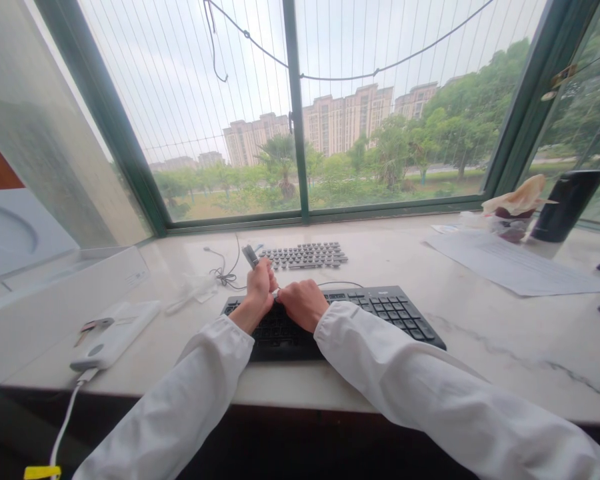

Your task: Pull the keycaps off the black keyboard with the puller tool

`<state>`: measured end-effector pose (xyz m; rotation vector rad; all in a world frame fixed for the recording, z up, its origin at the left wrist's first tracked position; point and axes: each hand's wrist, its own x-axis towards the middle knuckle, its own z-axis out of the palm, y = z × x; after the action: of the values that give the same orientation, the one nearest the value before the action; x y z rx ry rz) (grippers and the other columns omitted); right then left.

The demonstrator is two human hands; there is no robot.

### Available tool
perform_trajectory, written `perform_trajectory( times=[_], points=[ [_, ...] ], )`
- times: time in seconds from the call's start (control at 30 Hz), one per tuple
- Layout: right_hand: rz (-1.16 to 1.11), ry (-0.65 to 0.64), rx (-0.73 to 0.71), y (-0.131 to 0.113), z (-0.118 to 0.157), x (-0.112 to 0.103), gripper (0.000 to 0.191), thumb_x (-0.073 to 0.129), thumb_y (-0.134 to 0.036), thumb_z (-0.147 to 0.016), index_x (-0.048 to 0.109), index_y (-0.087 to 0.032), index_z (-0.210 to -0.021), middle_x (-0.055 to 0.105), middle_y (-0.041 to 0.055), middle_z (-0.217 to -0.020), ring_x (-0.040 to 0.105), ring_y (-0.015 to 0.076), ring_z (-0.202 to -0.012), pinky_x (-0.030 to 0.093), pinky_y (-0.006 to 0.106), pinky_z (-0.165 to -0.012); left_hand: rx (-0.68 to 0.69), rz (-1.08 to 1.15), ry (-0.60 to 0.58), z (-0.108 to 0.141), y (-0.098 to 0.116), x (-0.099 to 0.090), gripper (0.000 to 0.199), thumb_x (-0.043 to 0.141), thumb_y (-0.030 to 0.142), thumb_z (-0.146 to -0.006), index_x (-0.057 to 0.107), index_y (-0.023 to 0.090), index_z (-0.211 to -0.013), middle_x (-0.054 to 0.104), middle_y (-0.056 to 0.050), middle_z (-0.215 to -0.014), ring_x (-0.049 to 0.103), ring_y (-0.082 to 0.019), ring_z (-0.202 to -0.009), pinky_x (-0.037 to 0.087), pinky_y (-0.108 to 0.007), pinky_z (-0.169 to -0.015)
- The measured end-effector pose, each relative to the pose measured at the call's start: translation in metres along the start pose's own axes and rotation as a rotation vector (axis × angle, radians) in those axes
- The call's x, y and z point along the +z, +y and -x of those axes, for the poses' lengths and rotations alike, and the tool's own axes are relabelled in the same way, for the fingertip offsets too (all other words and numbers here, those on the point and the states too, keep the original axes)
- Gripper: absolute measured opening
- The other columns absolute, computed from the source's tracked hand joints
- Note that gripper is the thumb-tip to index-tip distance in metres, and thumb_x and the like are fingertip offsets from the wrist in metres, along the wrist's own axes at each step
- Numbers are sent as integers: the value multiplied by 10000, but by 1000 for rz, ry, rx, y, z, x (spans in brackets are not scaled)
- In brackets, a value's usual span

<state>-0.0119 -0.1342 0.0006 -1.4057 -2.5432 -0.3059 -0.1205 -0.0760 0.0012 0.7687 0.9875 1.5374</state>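
Note:
A black keyboard [403,313] lies along the near side of the counter. Keycaps still sit on its number pad, while the main section, partly hidden by my arms, looks darker and bare. My left hand [261,283] is wrapped round a slim tool with a dark grey handle [251,256] that sticks up above the fist; its lower end is hidden. Close against it, my right hand [303,301] is closed over the keyboard's upper rows, its fingertips pinched near the left hand. Whatever they hold is too small to make out. Behind the keyboard, loose keycaps [305,256] lie in rows.
A thin cable [225,275] and a clear plastic bag [193,293] lie to the left. Nearer stands a white power bank [125,327] with keys on it, beside a white box [75,307]. Papers [510,260] and a black tumbler [567,207] are at the right, before the window.

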Motion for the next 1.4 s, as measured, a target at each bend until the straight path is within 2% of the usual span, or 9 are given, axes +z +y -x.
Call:
perform_trajectory(
  times=[0.2, 0.37, 0.5, 0.77, 0.93, 1.13, 1.4],
  points=[
    [-44, -11, 110, 10, -1, -4, 293, 486, -384, -900, 717, -208, -933, 707, 102, -894, 660, 220, -844, 434, 293, -704, 15, 105, 104, -2, -1, -1, 331, 547, 207, -714, 239, 209, -594, 187, 112, -442, 133, -22, -318, 121, -189, -325],
    [-88, -34, 115, 12, 0, -6, 276, 485, -365, -900, 730, -251, -951, 709, 87, -921, 654, 210, -873, 427, 291, -747, 23, 165, 158, 2, 2, 1, 322, 533, 203, -745, 247, 205, -597, 215, 106, -449, 167, -22, -324, 137, -187, -332],
    [-102, -14, 121, 9, 0, -3, 267, 482, -344, -896, 736, -263, -918, 712, 73, -908, 657, 213, -861, 428, 288, -722, 35, 176, 178, 5, 2, 2, 318, 527, 193, -740, 249, 204, -586, 218, 105, -447, 172, -23, -327, 147, -190, -339],
    [-59, -35, 146, 5, 1, -3, 313, 434, -335, -917, 724, -224, -959, 707, 111, -937, 657, 222, -882, 440, 305, -741, 199, -30, 211, 18, -12, 7, 328, 533, 252, -745, 282, 210, -538, 289, 72, -439, 265, -56, -346, 179, -215, -337],
    [-68, -8, 139, 5, 0, 2, 302, 445, -328, -912, 726, -221, -933, 710, 103, -916, 659, 224, -865, 443, 308, -736, 106, 123, 252, 14, -4, 6, 311, 522, 218, -764, 274, 204, -576, 266, 86, -470, 226, -36, -344, 176, -193, -337],
    [-61, 5, 146, 5, -1, 6, 309, 441, -345, -913, 722, -216, -916, 710, 104, -902, 657, 223, -845, 443, 314, -723, 10, 329, 237, 11, 6, 2, 280, 500, 156, -798, 281, 193, -628, 263, 96, -484, 222, -14, -350, 191, -155, -345],
    [-83, 26, 155, 6, 0, 5, 286, 464, -341, -903, 728, -233, -921, 711, 86, -903, 658, 223, -841, 439, 307, -707, 16, 337, 260, 14, 8, 5, 289, 466, 117, -804, 257, 202, -624, 235, 87, -478, 201, -33, -346, 177, -183, -343]
  ],
)
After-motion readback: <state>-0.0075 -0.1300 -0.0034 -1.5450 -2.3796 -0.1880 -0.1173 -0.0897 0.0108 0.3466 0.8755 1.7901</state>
